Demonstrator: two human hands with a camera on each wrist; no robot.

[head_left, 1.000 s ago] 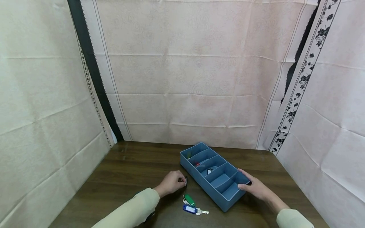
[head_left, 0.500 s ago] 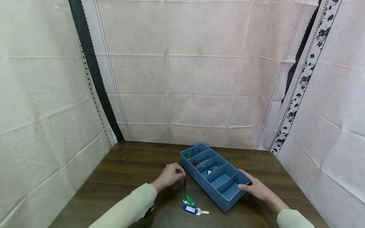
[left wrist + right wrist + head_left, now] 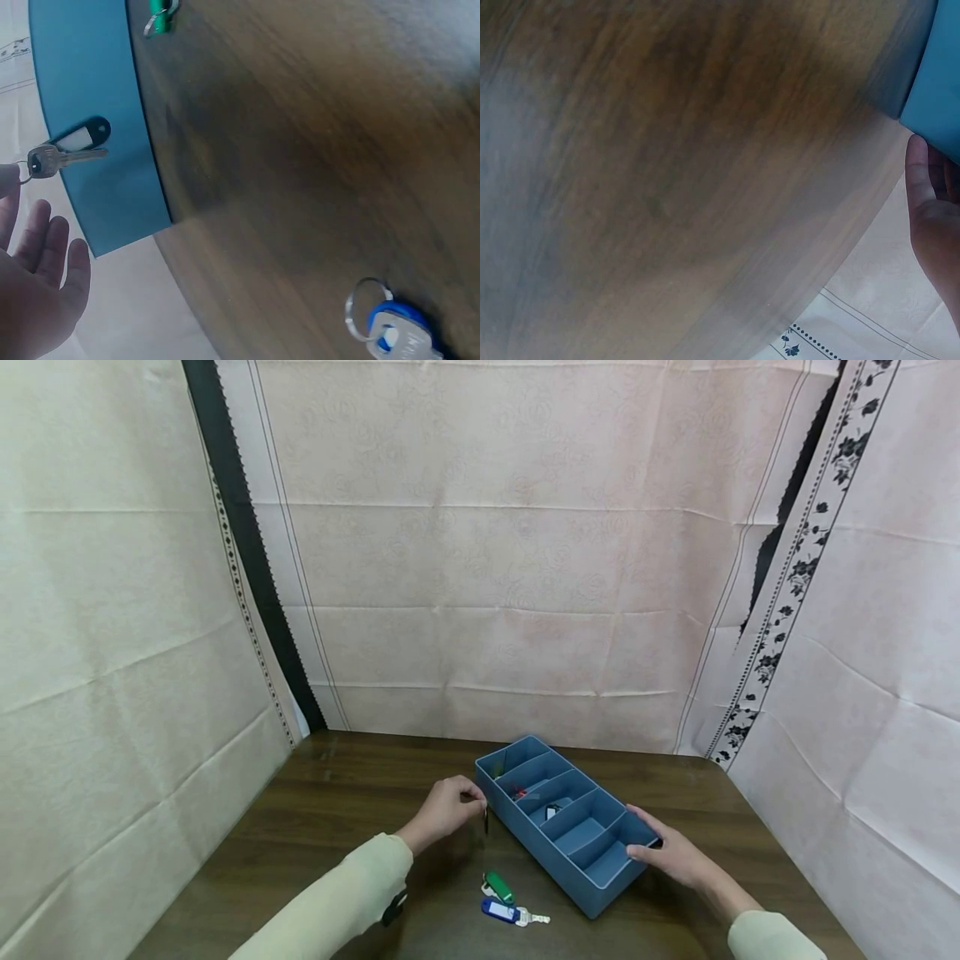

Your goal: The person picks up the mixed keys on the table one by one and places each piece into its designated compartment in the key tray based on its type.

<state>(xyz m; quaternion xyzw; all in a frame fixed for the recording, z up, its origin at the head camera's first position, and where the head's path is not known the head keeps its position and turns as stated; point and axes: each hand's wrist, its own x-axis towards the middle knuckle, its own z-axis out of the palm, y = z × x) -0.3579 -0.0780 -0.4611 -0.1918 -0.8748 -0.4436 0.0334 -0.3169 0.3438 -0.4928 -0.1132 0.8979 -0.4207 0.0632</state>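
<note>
Wood-grain table (image 3: 360,793), pale cloth backdrop (image 3: 480,577) behind. Your left hand (image 3: 444,812) pinches a dark-tagged key (image 3: 73,157); it hangs just beside the blue box (image 3: 536,843), contact with the wall unclear. Box lies to that hand's right, long axis from far left to near right; left hand nearer its far end. Your right hand (image 3: 675,858) grips the near end. Green-tagged key (image 3: 498,887) and blue-tagged key (image 3: 501,911): nearer you.

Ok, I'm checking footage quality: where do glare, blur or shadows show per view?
Head: fairly even light, the box clear, the hanging key tag just a dark sliver; left wrist: whitish glare on the table at top right, soft shadow beside the box; right wrist: table grain blurred, pale haze along the left edge, right hand dim.
</note>
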